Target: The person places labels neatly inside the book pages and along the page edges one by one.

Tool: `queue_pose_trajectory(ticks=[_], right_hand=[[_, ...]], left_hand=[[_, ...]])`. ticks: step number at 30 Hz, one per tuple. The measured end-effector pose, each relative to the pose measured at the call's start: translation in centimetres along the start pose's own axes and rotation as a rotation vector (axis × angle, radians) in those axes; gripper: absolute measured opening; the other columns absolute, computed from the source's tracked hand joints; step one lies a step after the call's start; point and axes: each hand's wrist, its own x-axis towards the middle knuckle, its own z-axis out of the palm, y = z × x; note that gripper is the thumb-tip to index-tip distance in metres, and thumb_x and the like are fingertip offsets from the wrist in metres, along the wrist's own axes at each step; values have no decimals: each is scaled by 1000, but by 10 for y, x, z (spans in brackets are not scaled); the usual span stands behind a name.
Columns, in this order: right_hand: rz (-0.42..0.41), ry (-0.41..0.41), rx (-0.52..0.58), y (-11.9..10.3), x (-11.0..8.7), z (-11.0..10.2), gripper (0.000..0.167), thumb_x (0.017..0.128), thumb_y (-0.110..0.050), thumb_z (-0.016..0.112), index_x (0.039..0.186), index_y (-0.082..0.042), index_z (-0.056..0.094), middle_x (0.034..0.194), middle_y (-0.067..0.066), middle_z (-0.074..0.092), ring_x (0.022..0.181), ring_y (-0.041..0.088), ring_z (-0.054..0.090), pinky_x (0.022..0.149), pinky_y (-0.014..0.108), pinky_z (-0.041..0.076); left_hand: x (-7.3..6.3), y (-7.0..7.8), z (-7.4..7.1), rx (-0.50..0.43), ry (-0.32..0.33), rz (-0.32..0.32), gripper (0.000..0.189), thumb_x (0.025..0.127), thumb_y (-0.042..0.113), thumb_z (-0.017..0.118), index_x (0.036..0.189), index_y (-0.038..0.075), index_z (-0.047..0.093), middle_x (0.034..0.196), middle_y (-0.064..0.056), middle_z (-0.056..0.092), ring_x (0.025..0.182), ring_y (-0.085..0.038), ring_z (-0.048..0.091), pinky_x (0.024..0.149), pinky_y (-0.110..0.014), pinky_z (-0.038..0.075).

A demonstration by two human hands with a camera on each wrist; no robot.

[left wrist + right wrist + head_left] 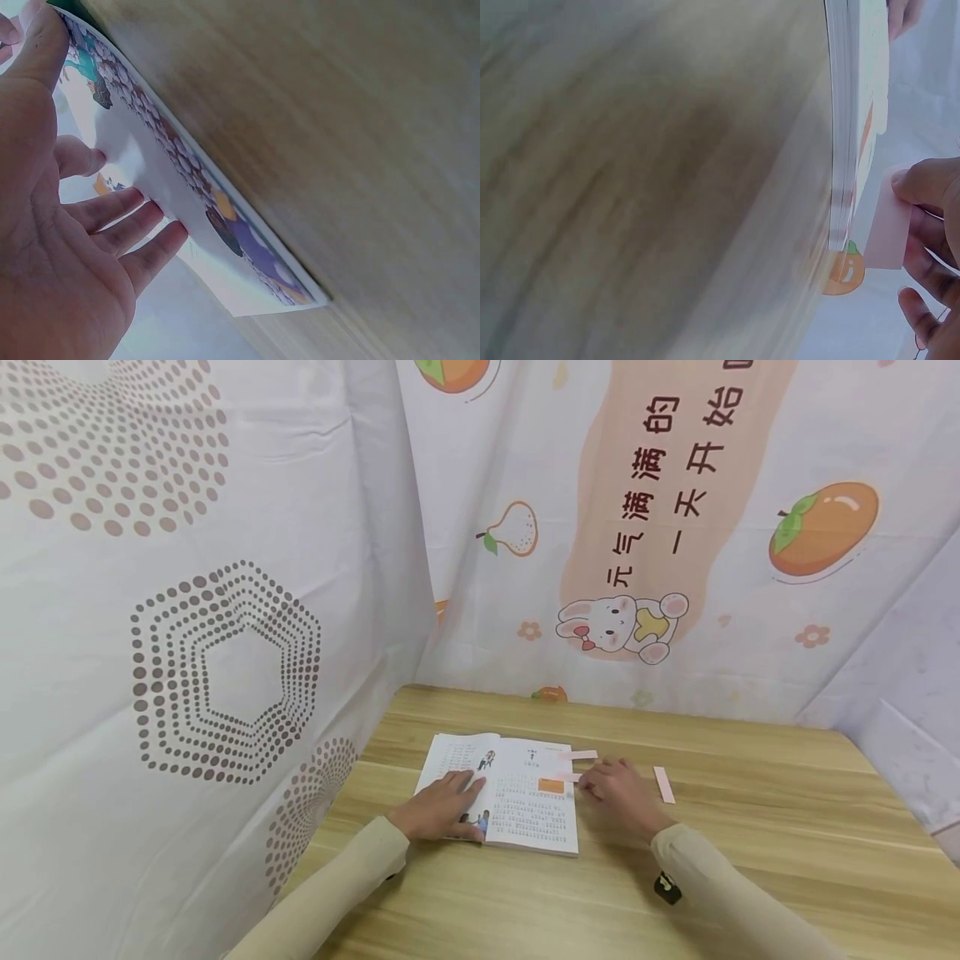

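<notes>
An open book (532,793) with printed text and small pictures lies on the wooden table. My left hand (442,806) rests on its left page, fingers spread; in the left wrist view the fingertips touch the illustrated page (142,161). At the book's right edge, my right hand (621,795) pinches a pale pink paper strip (889,225) between thumb and fingers. That strip reaches over the right page beside an orange box of print. Another pink strip (583,755) sticks out from the page edge just above it.
A third pink strip (664,785) lies on the table (787,827) to the right of my right hand. White printed curtains (480,635) hang behind the table and along its left side.
</notes>
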Motion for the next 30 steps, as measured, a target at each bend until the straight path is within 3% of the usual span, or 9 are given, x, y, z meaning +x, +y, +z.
queue_pose_trajectory(ticks=[19, 30], right_hand=[[-66, -16, 19, -18, 1, 2, 16, 79, -7, 88, 87, -16, 78, 86, -8, 73, 79, 13, 52, 73, 35, 43], [-96, -59, 51, -24, -2, 5, 16, 80, -7, 88, 90, -14, 78, 89, -5, 74, 85, 15, 57, 73, 33, 44]], left_hand=[[0, -2, 3, -1, 42, 37, 99, 91, 71, 56, 157, -2, 38, 156, -27, 40, 143, -40, 40, 116, -50, 36], [-1, -2, 2, 19, 38, 32, 100, 91, 72, 53, 158, 0, 36, 156, -26, 39, 144, -38, 40, 117, -49, 35]])
